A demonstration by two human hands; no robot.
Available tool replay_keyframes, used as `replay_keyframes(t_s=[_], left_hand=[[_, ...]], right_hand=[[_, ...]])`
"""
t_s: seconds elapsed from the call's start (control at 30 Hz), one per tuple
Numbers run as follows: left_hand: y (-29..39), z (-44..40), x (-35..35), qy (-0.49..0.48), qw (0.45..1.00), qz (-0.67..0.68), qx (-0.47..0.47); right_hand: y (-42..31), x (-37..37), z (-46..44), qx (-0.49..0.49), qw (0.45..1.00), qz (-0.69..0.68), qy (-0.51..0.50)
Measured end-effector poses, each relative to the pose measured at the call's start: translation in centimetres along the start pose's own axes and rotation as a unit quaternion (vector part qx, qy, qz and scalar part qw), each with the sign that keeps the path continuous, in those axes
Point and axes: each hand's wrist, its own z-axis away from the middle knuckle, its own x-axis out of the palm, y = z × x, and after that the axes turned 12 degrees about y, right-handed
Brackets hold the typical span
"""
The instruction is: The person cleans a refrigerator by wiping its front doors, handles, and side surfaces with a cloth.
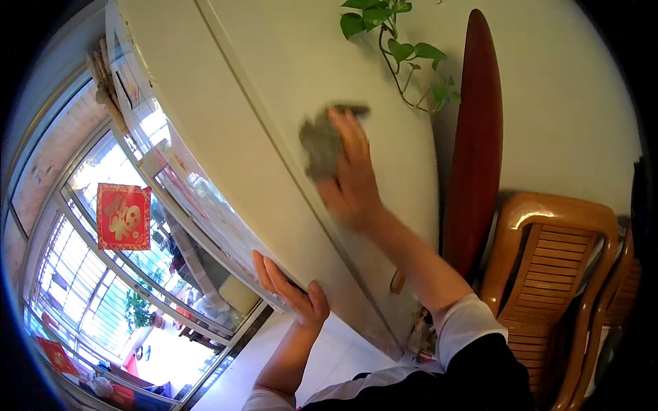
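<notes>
In the upper middle, my right hand (356, 171) presses a crumpled grey-green cloth (319, 147) to the side of a tall cream-white refrigerator or cabinet (233, 137). The hand and cloth are smeared by motion, and the cloth bunches under the fingers. Lower down, my left hand (291, 294) rests at the front edge of the same tall body. Its fingers are stretched out along the glossy front, the thumb stands apart, and it holds nothing. A dark seam runs down the side panel, between the two hands.
Trailing green leaves (401, 51) hang at the top. A dark red, long rounded object (473, 137) stands against the wall, with wooden slatted chairs (548, 274) at right. On the left are glass sliding doors with a red decoration (124, 216); below lies pale floor (343, 349).
</notes>
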Motion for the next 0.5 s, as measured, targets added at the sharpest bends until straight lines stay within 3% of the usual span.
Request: replay_keyframes(t_s=[0.07,0.17,0.2,0.27,0.3,0.37,0.5], left_hand=[[0.3,-0.2,0.0,-0.001,1.0,-0.001,-0.009],[0.3,-0.3,-0.2,-0.016,1.0,-0.003,-0.002],[0.3,-0.3,-0.4,-0.023,1.0,-0.005,0.014],[0.0,-0.3,-0.3,-0.026,1.0,-0.004,0.012],[0.0,-0.3,-0.3,-0.024,1.0,-0.009,0.011],[0.2,-0.4,-0.2,-0.024,1.0,0.006,0.008],[0.2,-0.3,-0.2,-0.013,1.0,0.007,-0.004]], right_hand=[[-0.4,-1.7,3.5,0.004,0.997,-0.014,-0.074],[2.5,-2.5,5.0,0.063,0.992,0.069,-0.078],[4.0,-2.7,4.9,0.08,0.995,0.032,-0.043],[6.7,-3.0,4.7,0.209,0.974,0.087,-0.022],[8.5,-3.0,5.4,0.211,0.973,0.09,-0.02],[11.8,-3.3,7.3,0.327,0.938,0.119,0.001],[12.3,-3.5,8.3,0.292,0.943,0.159,-0.009]])
